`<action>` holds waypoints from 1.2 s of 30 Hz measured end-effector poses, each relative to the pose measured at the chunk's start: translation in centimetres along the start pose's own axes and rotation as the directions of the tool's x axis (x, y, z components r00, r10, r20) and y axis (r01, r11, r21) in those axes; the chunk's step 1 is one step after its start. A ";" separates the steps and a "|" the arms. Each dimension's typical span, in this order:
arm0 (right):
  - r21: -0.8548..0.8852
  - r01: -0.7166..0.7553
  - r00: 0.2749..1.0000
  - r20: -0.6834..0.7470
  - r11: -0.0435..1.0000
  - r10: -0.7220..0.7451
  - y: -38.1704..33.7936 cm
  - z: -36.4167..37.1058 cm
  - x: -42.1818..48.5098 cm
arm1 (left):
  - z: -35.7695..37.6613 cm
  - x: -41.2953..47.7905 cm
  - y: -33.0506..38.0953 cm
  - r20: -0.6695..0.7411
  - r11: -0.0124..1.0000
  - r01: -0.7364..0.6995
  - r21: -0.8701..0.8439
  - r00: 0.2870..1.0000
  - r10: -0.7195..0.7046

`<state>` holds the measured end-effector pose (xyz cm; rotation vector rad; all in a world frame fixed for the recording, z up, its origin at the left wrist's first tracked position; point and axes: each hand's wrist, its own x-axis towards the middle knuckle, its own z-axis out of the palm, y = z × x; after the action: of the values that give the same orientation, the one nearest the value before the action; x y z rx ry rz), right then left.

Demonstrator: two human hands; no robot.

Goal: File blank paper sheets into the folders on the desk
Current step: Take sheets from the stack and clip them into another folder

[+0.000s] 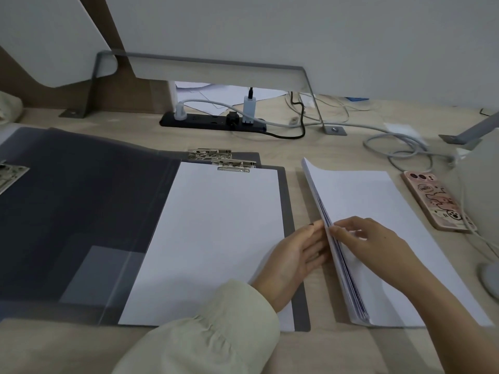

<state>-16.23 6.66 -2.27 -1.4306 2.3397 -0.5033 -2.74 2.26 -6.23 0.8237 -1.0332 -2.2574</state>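
Paper stack (378,206) on desk (310,147), just right of open grey folder (288,211). Left hand (294,255): fingers straight, against stack's left edge. Right hand (378,238) on top, fingers bent, tips at same edge; pinch unclear. Blank sheet (216,238) under folder's metal clip (233,166).

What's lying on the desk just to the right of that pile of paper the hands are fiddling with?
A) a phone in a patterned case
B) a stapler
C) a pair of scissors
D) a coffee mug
A: a phone in a pink patterned case lies flat on the desk just right of the paper stack. No stapler, mug or scissors is in view.
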 end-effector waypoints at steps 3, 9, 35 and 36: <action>-0.013 0.007 1.000 -0.007 1.000 -0.007 0.0 0.1 -0.1 | -0.1 0.0 0.0 0.000 1.000 -0.003 0.005 1.000 0.003; -0.020 -0.002 1.000 -0.006 1.000 0.001 -0.3 0.1 -0.3 | 0.0 -0.1 0.1 0.017 1.000 -0.001 0.011 1.000 0.001; 0.245 -0.081 0.997 0.018 0.966 0.079 0.3 -1.2 -0.8 | 4.2 2.2 0.2 -0.264 0.831 0.149 0.535 0.965 -0.003; 0.257 -0.085 0.996 0.008 0.963 0.085 0.4 -1.4 -0.8 | 4.0 1.9 0.5 -0.256 0.846 0.132 0.517 0.967 0.005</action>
<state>-16.85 7.76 -1.12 -1.2059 2.2299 -0.7535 -6.70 2.62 -4.32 1.3484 -1.5529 -1.8595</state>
